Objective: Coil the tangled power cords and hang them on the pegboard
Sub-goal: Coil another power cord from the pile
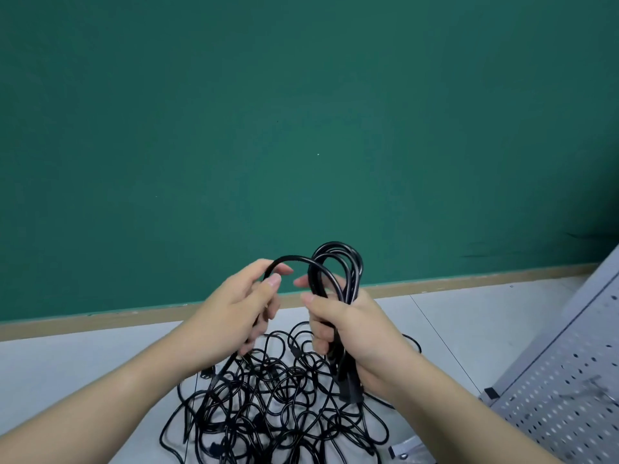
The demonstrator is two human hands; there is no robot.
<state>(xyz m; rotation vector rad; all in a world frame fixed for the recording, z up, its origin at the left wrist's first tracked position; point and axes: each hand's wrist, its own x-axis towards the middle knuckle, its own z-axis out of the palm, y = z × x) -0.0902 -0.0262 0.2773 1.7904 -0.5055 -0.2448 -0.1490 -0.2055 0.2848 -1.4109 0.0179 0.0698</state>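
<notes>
Right hand [351, 333] grips the gathered coil [338, 272] upright above the tangled cords [274, 396] on the table [83, 360]. Left hand [234, 313] pinches the free run. Advise even loops, steady tension, before carrying to the pegboard [562, 380] at right.

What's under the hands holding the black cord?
Under the left hand and right hand sits a tangled pile of black power cords on the pale floor. The arms cover the pile's edges, so its full spread is hidden.
</notes>
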